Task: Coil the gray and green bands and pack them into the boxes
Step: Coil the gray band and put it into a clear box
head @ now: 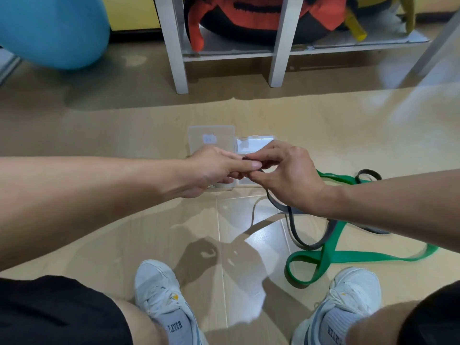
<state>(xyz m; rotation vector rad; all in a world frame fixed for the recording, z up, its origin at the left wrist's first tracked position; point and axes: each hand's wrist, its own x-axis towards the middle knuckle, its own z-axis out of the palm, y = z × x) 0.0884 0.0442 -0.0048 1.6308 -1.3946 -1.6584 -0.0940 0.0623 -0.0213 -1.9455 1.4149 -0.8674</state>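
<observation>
My left hand point(216, 168) and my right hand point(286, 175) meet in mid-air and together pinch one end of the gray band point(292, 225). The rest of that band trails down under my right wrist and loops over the floor. The green band point(331, 252) lies loose on the floor to the right, tangled with the gray one. Two clear plastic boxes sit on the floor behind my hands: a left box point(211, 135) and a right box point(256, 141), both partly hidden by my fingers.
My two white shoes point(159, 292) point(348, 295) stand on the tiled floor below the hands. A white shelf unit point(179, 58) holding an orange and black bag point(249, 16) stands at the back. A blue exercise ball point(52, 31) fills the top left.
</observation>
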